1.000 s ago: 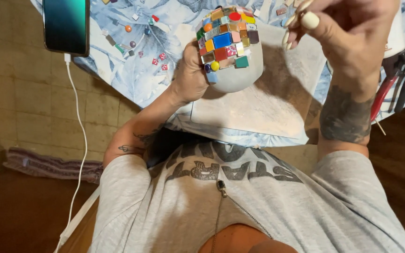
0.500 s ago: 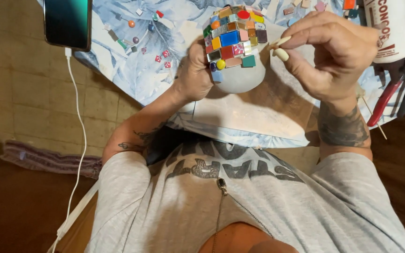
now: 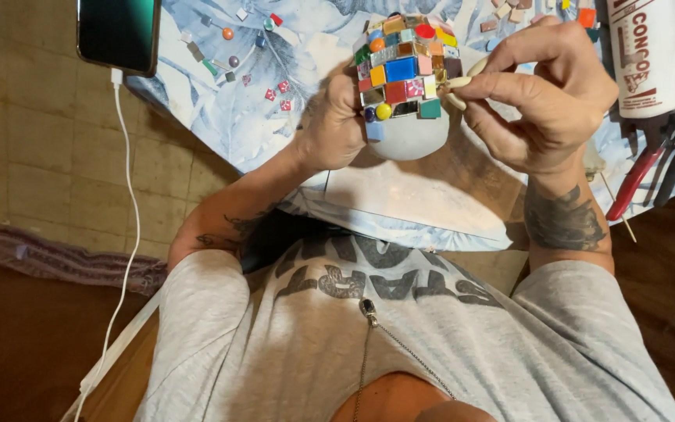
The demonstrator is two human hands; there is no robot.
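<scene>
Our left hand (image 3: 336, 125) grips the mosaic pot (image 3: 405, 86); our right hand (image 3: 544, 98) pinches closed at its tiles. Pliers (image 3: 650, 164), tube (image 3: 648, 55) near.

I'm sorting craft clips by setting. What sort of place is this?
Probably a home craft table used for mosaic work: loose tiles lie on a patterned cloth, red-handled pliers and an adhesive bottle sit nearby, and a phone charges at the edge.

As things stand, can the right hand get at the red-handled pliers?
Probably yes: the pliers lie uncovered on the table just beside the right hand, but its fingertips are pinched at the mosaic pot, so it must let go first.
</scene>
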